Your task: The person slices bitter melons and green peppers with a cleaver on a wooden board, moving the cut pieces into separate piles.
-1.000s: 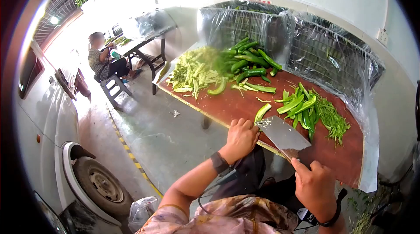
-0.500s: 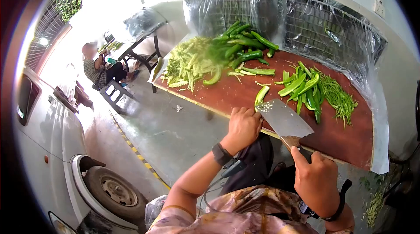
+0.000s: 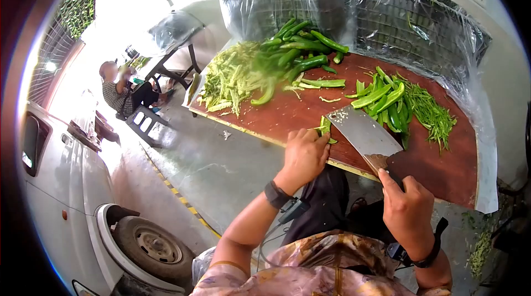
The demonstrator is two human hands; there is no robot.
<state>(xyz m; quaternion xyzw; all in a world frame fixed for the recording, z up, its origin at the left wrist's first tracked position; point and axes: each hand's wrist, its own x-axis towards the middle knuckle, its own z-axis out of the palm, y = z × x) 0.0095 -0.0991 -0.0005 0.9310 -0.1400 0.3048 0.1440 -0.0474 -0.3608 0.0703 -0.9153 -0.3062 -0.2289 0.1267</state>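
Note:
On the front edge of the red-brown board [image 3: 265, 121], my left hand [image 3: 303, 157] is closed on a piece of green pepper [image 3: 325, 125]. My right hand [image 3: 406, 204] grips the handle of a wide cleaver [image 3: 365, 130], its blade lying nearly flat just right of that piece, with small pale seeds on it. Beyond the blade lie halved peppers [image 3: 387, 102] and a pile of thin green strips [image 3: 432, 116]. Whole green peppers [image 3: 304, 47] are heaped at the back, beside a pale pile of pepper cores [image 3: 232, 77] on the left.
Plastic-covered crates [image 3: 409, 30] stand along the board's back edge. A person [image 3: 119, 94] sits at the far left near a black-legged table [image 3: 174, 66] and a stool [image 3: 145, 124]. A white vehicle [image 3: 66, 185] stands at the left.
The cleaver has moved slightly up and right, away from my left fingers. The pepper piece by my left hand now shows its green side and lies lower, nearer the fingers.

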